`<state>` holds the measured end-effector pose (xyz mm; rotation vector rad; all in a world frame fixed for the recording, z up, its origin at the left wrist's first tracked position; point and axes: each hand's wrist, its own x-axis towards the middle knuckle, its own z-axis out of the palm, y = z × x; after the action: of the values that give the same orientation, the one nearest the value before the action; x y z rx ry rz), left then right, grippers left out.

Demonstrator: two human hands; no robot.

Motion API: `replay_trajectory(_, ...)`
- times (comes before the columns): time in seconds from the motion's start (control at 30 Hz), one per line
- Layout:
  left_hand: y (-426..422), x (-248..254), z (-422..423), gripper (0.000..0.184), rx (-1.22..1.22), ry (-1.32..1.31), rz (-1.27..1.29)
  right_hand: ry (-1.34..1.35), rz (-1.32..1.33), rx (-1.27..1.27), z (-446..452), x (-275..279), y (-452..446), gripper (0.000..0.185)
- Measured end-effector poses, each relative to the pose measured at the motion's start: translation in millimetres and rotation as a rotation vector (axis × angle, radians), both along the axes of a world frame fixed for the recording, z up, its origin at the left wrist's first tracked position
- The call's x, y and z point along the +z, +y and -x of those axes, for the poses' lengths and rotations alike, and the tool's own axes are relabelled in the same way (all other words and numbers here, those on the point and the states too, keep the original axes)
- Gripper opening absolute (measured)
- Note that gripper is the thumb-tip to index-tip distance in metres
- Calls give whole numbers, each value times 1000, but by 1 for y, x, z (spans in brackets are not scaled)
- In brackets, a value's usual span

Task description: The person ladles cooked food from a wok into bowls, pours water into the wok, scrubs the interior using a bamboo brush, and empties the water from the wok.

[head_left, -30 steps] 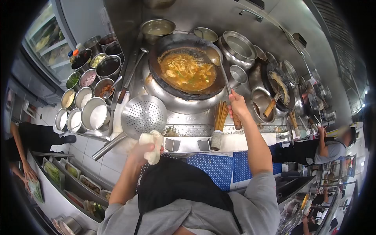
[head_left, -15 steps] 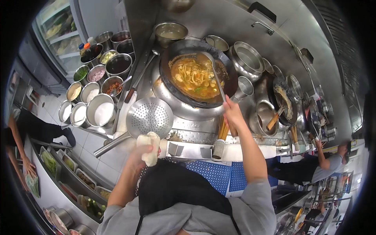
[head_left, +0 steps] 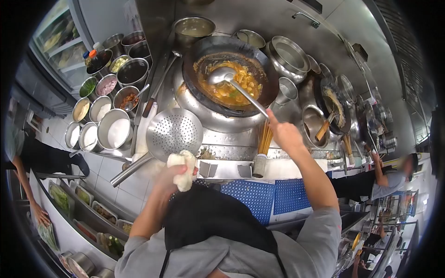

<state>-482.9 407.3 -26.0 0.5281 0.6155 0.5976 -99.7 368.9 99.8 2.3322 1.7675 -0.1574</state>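
My right hand is closed around the handle of a metal ladle. The ladle's bowl is in the large dark wok, against noodle-like strips and chunks of food in orange-brown broth. A folded white cloth is squeezed in my left hand, held in front of my black apron. Just beyond the cloth lies a round perforated strainer, its handle pointing down-left. Between the wok and my right forearm stands a bamboo brush.
Metal pots of ingredients, including a white-filled pot, crowd the left. A second wok and a steel bowl sit right. A co-worker stands far right; another person's hand rests on a counter at left.
The ladle's bowl has swept left across the wok, and my right hand has shifted right and slightly down. My left hand still grips the cloth, slightly further right. The view has shifted slightly.
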Motion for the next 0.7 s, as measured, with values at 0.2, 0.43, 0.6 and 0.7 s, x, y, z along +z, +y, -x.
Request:
replay_trajectory(0.2,16,2,-20,51,-72,-54,2,142,-238,-130,1,32,-56,58)
replay_trajectory(0.43,31,-14,-29,44,-10,-87,83,317,-315,-203,-5,79,-137,42)
replay_trajectory(0.6,31,-14,-22,45,-13,-100,118,206,-129,-174,-10,43,-126,46)
replay_trajectory(0.7,31,-24,-16,46,-35,-140,130,209,-125,-77,-2,1,-100,50)
